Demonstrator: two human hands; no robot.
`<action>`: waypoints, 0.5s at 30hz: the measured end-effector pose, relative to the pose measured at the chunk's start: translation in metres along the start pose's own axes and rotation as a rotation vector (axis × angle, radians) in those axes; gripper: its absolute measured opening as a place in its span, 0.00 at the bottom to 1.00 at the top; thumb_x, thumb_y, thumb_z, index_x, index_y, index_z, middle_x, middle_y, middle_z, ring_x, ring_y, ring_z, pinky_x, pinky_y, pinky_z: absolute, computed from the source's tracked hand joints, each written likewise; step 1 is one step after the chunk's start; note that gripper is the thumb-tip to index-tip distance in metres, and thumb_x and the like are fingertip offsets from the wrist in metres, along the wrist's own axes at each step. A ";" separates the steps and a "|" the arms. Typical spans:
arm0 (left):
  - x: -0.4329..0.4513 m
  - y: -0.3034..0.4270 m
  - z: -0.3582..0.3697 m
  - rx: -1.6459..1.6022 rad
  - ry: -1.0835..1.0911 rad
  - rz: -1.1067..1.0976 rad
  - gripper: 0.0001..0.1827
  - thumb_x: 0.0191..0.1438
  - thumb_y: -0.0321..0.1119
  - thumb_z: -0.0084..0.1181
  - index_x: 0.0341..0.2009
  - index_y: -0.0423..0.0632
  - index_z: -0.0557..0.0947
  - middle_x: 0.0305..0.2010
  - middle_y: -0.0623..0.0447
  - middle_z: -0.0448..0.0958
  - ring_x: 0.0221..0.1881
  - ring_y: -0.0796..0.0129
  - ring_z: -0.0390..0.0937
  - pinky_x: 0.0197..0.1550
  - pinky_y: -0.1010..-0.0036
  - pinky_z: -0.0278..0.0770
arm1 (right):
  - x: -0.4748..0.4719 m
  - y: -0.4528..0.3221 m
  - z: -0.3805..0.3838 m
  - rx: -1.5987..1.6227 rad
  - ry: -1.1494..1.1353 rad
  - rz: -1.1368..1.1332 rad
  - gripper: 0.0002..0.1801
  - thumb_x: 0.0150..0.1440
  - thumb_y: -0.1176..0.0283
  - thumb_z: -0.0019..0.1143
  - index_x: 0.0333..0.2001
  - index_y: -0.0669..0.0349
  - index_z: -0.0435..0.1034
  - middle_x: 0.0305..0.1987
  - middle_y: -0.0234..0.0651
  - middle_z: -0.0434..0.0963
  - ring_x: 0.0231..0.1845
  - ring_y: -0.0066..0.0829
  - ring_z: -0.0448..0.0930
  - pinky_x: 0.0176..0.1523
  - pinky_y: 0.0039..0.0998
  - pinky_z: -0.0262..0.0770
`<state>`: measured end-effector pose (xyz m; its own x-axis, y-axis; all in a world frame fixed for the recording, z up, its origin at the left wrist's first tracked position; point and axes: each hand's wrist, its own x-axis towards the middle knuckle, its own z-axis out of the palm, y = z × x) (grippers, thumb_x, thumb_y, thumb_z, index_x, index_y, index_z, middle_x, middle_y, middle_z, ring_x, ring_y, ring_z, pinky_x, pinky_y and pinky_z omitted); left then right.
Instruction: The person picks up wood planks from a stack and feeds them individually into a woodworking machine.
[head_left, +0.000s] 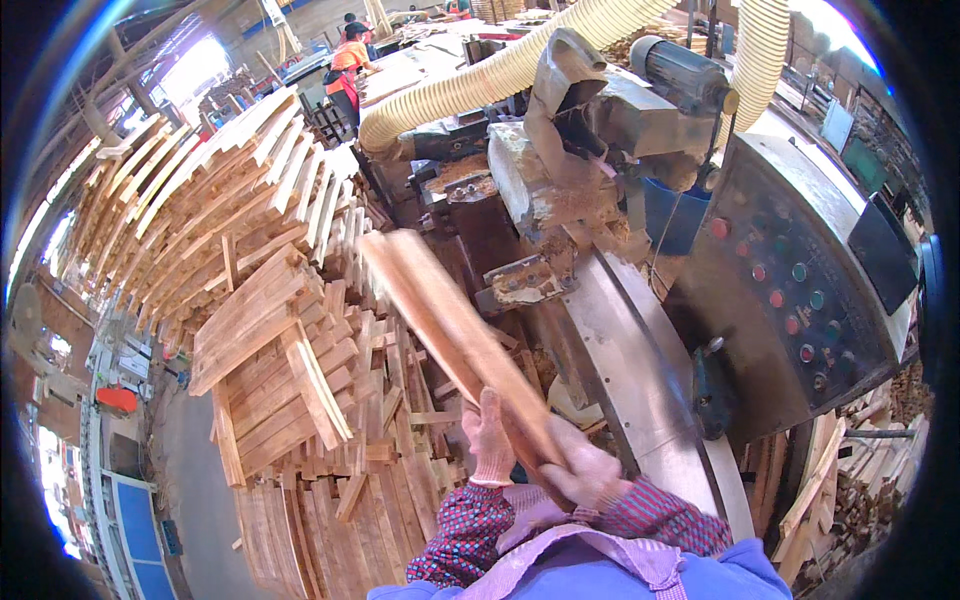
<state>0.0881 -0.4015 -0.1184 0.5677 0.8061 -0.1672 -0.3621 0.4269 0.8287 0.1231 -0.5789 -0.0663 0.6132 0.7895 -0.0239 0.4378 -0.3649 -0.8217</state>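
Two wooden boards (457, 322), side by side and somewhat blurred, slant up and left from my body between the lumber piles and the machine. My left hand (489, 442), in a pale pinkish work glove, grips their left side near the lower end. On the right side, close to the boards' lower end, my gloved right hand (583, 466) is closed around them. To the right runs the metal bed and fence (637, 360) of a woodworking machine, with a sawdust-covered cutter housing (525, 180) at its far end. Neither hand touches the machine.
Stacked boards (277, 360) and a larger lumber pile (202, 187) stand at left. A control panel (787, 300) with buttons rises at right. A ribbed dust hose (480, 82) arches over the machine. A person (349, 67) in orange works at the back. Offcuts (870, 465) lie lower right.
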 end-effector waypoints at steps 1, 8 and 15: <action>0.003 -0.012 -0.002 0.019 -0.037 -0.055 0.20 0.60 0.42 0.57 0.51 0.48 0.69 0.38 0.55 0.73 0.32 0.69 0.76 0.34 0.69 0.80 | -0.020 0.019 -0.009 -0.023 0.098 -0.051 0.40 0.53 0.63 0.57 0.66 0.65 0.52 0.61 0.57 0.66 0.62 0.51 0.69 0.63 0.39 0.66; -0.003 -0.009 0.009 0.071 -0.036 -0.176 0.16 0.60 0.39 0.57 0.47 0.46 0.70 0.34 0.55 0.73 0.29 0.71 0.74 0.31 0.71 0.81 | -0.127 0.155 -0.027 -0.822 0.290 0.291 0.34 0.51 0.63 0.55 0.59 0.70 0.60 0.60 0.57 0.65 0.62 0.56 0.65 0.64 0.54 0.57; 0.015 0.000 0.005 0.143 -0.078 -0.231 0.17 0.60 0.42 0.56 0.47 0.47 0.71 0.35 0.54 0.76 0.30 0.71 0.76 0.34 0.72 0.81 | 0.093 0.263 -0.084 -1.174 0.538 0.150 0.28 0.55 0.60 0.47 0.58 0.63 0.62 0.60 0.44 0.66 0.64 0.44 0.61 0.64 0.46 0.54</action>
<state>0.1001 -0.3913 -0.1185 0.6801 0.6578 -0.3237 -0.1116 0.5293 0.8411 0.3505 -0.6430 -0.2371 0.7716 0.5075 0.3836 0.4849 -0.8595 0.1616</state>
